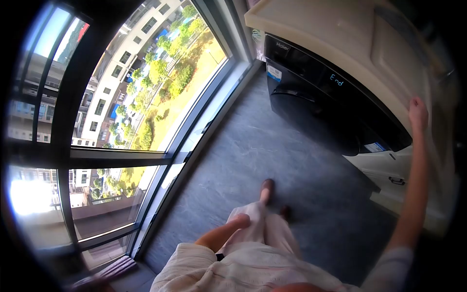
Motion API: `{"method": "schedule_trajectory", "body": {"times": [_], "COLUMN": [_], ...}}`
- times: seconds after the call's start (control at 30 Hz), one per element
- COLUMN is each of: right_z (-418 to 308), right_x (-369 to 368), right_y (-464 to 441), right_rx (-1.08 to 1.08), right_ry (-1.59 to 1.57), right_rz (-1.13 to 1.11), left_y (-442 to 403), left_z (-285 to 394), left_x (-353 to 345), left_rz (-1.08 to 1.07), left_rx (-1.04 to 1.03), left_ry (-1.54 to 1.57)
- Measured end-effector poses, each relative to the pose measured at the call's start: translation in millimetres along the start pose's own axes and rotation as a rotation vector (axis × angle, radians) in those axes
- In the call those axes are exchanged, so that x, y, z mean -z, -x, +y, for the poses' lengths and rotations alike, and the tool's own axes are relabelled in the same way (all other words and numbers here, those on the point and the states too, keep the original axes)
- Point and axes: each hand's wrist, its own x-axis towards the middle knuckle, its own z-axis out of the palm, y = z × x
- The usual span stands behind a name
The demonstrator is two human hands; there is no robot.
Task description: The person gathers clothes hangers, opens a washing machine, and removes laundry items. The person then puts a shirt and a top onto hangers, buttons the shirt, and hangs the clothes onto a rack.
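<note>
Stood on a grey, marbled floor (219, 141) beside a large window (116, 155), viewed looking down from the head. Held the right hand (418, 114), with the arm stretched out, at the front edge of a cream counter (335, 29), well along from the window-side corner. Showed bent fingers in that grip; could not tell whether clasping the edge or merely resting against it. Had the left hand (242, 222) low, over a leg of pale trousers (238, 238), with the fingers apparently curled; could not tell the opening of that grip, or any hold in it. Faced a black Haier washing machine (311, 87) under the counter's front edge, stretching from near the window-side corner to just below the right hand. Read "End" in lit letters on the display (336, 80). Found next to the machine, away from the window, a white cabinet (374, 170) with a dark handle (397, 181). Saw outside a pale building (141, 41) and sunlit trees (158, 70).
</note>
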Motion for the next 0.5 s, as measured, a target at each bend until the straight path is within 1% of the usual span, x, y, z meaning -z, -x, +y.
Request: {"method": "schedule_trajectory", "body": {"times": [0.1, 0.2, 0.3, 0.4, 0.5], "right_z": [7.0, 1.0, -4.8, -12.8, -12.4], "right_x": [-7.5, -2.5, 0.6, 6.6, 4.9], "right_y": [-6.4, -3.6, 3.8, 9.1, 5.3], "right_rx": [0.021, 0.014, 0.042, 0.037, 0.045], "right_ry": [-0.007, 0.039, -0.001, -0.021, -0.004], "right_rz": [0.003, -0.02, 0.051, 0.035, 0.034], "left_y": [1.9, 7.8, -3.2, -2.4, 5.9], "left_z": [10.1, 13.4, 15.1, 36.8, 51.7], "left_x": [-12.5, -20.0, -45.9, -45.6, -40.1], "left_rz": [0.069, 0.016, 0.09, 0.02, 0.033], "left_rx": [-0.001, -0.043, -0.073, -0.014, 0.03], "left_ry": [0.048, 0.089, 0.141, 0.002, 0.114]}}
